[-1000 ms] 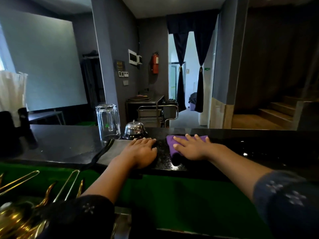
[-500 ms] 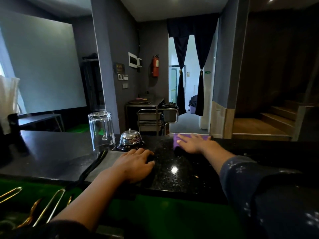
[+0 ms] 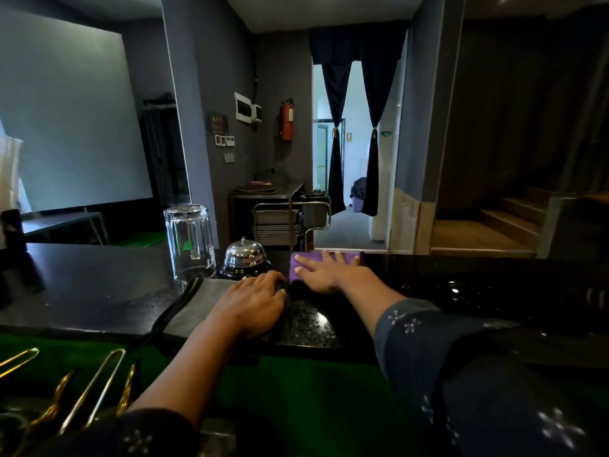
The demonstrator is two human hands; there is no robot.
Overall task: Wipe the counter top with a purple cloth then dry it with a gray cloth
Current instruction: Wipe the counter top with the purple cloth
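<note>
A black speckled counter top (image 3: pixel 461 291) runs across the view. My right hand (image 3: pixel 324 273) lies flat, fingers spread, on a folded purple cloth (image 3: pixel 349 257) at the counter's far edge. The cloth is mostly covered by the hand. My left hand (image 3: pixel 252 303) rests palm down on a gray cloth (image 3: pixel 201 306) that lies flat near the counter's front edge, just left of the right hand.
An upturned glass mug (image 3: pixel 189 242) and a silver service bell (image 3: pixel 244 257) stand on the counter just behind the gray cloth. Gold tongs (image 3: pixel 89 390) lie on a green surface (image 3: pixel 296 407) below the counter's front edge. A dark object (image 3: pixel 13 255) sits at far left.
My right hand has pushed the purple cloth away from me to the counter's far edge, then slid it slightly left. The left hand has stayed on the gray cloth.
</note>
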